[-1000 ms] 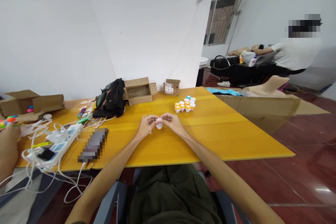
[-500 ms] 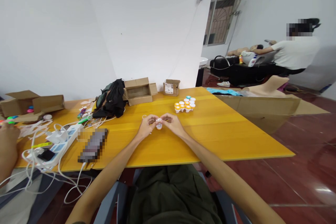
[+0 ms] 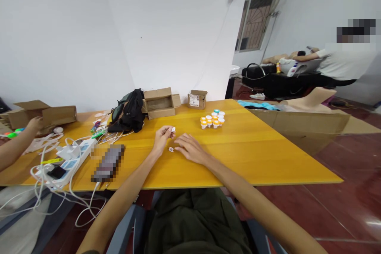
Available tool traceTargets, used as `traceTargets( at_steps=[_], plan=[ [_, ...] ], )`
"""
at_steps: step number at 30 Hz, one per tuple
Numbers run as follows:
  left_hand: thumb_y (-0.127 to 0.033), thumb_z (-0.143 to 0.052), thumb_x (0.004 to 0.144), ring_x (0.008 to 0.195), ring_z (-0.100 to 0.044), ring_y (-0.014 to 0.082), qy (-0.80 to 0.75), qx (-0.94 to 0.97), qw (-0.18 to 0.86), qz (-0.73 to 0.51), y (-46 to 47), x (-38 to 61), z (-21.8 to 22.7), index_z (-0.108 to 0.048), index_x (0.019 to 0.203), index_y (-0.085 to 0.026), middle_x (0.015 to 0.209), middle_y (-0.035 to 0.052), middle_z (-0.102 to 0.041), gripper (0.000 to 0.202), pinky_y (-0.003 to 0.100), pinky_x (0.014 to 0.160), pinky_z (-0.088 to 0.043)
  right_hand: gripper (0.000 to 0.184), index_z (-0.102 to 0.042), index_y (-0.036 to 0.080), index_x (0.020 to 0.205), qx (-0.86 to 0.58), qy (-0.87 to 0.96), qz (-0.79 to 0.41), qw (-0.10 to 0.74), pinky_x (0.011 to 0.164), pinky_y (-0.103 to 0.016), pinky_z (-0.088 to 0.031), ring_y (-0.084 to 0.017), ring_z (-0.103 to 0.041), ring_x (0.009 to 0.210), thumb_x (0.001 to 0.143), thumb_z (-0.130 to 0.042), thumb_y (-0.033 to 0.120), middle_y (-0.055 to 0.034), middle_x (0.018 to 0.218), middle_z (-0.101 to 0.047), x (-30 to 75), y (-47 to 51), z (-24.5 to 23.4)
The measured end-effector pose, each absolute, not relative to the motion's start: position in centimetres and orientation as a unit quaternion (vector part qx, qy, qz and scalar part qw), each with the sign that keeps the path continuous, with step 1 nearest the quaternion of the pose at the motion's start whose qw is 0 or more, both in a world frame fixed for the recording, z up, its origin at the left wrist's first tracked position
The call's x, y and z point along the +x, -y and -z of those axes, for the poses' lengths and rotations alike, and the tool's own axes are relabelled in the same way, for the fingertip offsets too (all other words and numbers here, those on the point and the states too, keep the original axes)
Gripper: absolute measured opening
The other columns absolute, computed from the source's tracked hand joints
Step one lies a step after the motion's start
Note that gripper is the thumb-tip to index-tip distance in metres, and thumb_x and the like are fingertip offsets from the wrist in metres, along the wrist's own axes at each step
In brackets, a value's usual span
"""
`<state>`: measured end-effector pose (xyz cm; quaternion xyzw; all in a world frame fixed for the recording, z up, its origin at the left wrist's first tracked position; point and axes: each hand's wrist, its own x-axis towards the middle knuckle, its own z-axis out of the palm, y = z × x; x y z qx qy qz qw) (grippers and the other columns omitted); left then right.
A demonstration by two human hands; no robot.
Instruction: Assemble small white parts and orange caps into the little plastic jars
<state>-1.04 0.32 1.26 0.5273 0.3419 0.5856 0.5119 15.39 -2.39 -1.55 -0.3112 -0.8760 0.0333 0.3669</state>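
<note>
My left hand [image 3: 162, 139] pinches a small white piece with dark marks [image 3: 173, 129] between thumb and fingertips, just above the table. Fingers stretched and slightly apart, my right hand [image 3: 191, 149] is open, low over the tabletop. Beside its thumb lies a second small white piece with a dark pattern [image 3: 171, 149], apart from the fingers. What these pieces are is too small to tell. Beyond my right hand, several small jars [image 3: 212, 119] with orange, white and teal lids stand close together.
Wooden table [image 3: 253, 154]. At its back are a small carton [image 3: 197, 100], an open cardboard box [image 3: 160, 105] and a black bag [image 3: 129, 113]. A phone [image 3: 108, 162], power strip [image 3: 73, 162] and white cables lie left. Another person's arm [image 3: 20, 145] reaches toward a box [image 3: 61, 116].
My hands, together at a small clear container before, have parted. The left keeps a white piece; the right has opened. That container no longer shows. The other person's arm has reached forward.
</note>
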Motion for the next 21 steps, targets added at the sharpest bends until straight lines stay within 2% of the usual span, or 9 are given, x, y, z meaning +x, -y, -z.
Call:
traceTargets(
  at_steps=[4,8,14,17,21],
  plan=[
    [-0.043,-0.081,0.067,0.055,-0.057,0.0100,-0.343,0.511,0.539,-0.576,-0.40,-0.93,-1.08,-0.066,0.076,-0.017,0.064,0.0001,-0.064,0.032,0.022,0.055,-0.045,0.025,-0.066,0.025,0.115,-0.281,0.925,0.030,0.255,0.087,-0.037,-0.043,-0.022,-0.055,0.103,0.097,-0.049,0.021,-0.0079,0.110,-0.070,14.68,2.76,1.55],
    [-0.045,-0.081,0.066,0.052,-0.055,0.0092,-0.349,0.509,0.545,-0.568,-0.46,-0.87,-0.91,-0.065,0.076,-0.017,0.061,-0.0012,-0.062,0.034,0.021,0.051,-0.043,0.027,-0.069,0.024,0.109,-0.257,0.937,0.057,0.230,0.084,-0.035,-0.042,-0.021,-0.056,0.099,0.095,-0.049,0.013,-0.0079,0.100,-0.071,14.53,2.59,1.80],
    [-0.047,-0.079,0.069,0.054,-0.057,0.0093,-0.362,0.519,0.545,-0.550,-0.64,-1.07,-0.61,-0.066,0.078,-0.016,0.065,-0.0003,-0.065,0.034,0.021,0.052,-0.046,0.020,-0.069,0.023,0.090,-0.267,0.904,0.051,0.329,0.080,-0.035,-0.045,-0.022,-0.058,0.089,0.096,-0.050,0.019,-0.0078,0.089,-0.069,14.63,2.47,2.07],
    [-0.049,-0.077,0.071,0.054,-0.058,0.0098,-0.368,0.531,0.539,-0.540,-0.71,-1.08,-0.42,-0.067,0.080,-0.016,0.066,0.0002,-0.066,0.035,0.022,0.052,-0.045,0.019,-0.066,0.023,0.091,-0.308,0.862,-0.014,0.402,0.080,-0.034,-0.047,-0.021,-0.061,0.086,0.096,-0.048,0.020,-0.0067,0.091,-0.070,14.89,2.41,1.93],
    [-0.052,-0.078,0.069,0.053,-0.058,0.0102,-0.369,0.538,0.535,-0.537,-0.67,-0.95,-0.23,-0.067,0.079,-0.015,0.065,0.0002,-0.065,0.039,0.023,0.053,-0.046,0.014,-0.063,0.024,0.087,-0.374,0.794,-0.109,0.468,0.071,-0.029,-0.048,-0.019,-0.063,0.075,0.093,-0.050,0.021,-0.0028,0.081,-0.069,15.40,2.04,1.79]
  ],
)
